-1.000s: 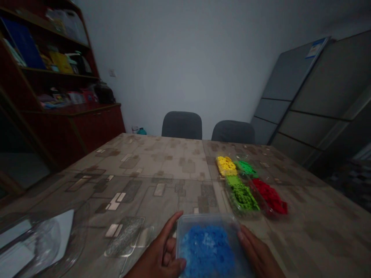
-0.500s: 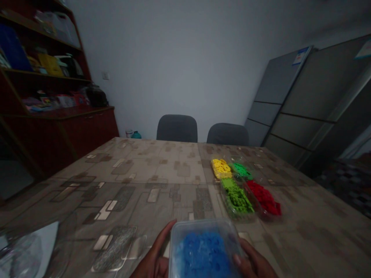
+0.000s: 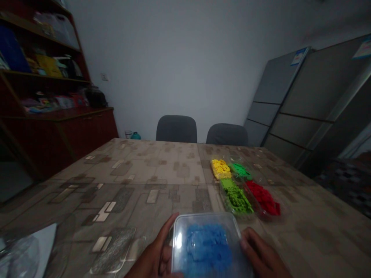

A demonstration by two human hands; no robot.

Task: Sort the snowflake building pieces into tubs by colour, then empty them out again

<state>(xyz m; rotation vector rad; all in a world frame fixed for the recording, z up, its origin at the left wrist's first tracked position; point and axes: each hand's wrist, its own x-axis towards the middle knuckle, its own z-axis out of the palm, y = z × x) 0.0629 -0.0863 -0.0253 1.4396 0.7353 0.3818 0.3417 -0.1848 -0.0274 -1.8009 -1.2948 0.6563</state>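
Observation:
Between my hands is a clear plastic box [image 3: 210, 247] with a translucent lid and blue pieces inside, close to me at the bottom of the view. My left hand [image 3: 159, 251] is wrapped round its left side, the thumb along the edge. At the right side my right hand [image 3: 259, 251] grips the box near its corner. Beyond it, to the right, clear boxes hold pieces by colour: yellow pieces [image 3: 221, 168], green pieces [image 3: 239, 170], light green pieces [image 3: 236, 196] and red pieces [image 3: 262, 197].
The boxes stand on a table with a patterned cover [image 3: 162, 162]. Clear plastic and a white sheet [image 3: 46, 247] lie at the near left. Two grey chairs [image 3: 176, 128] are at the far edge. A dark red cabinet [image 3: 87, 131] stands left, grey cabinets [image 3: 275, 85] right.
The box of blue pieces has come up a little and its lid now faces me more, with a bright glint. My right hand has shifted up along its right side.

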